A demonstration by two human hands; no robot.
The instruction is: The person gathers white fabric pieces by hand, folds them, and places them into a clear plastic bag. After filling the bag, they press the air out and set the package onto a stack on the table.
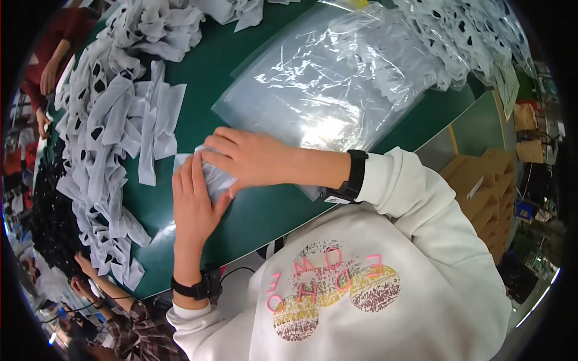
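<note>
The left hand (194,201) lies flat, fingers together, on a small clear plastic pouch (215,178) with pale fabric inside; the pouch rests on the green table (253,210) just in front of the person. The right hand (250,157) comes across from the right and presses the pouch's upper edge, fingers extended — neither hand closes around it, both bear down with open palms. Each wrist carries a black band. Beyond the right hand lies a stack of large clear plastic bags (325,84). Heaps of white fabric strips (114,126) cover the table's left side — more sit at the far right. Another person's hands (84,277) show at lower left.
</note>
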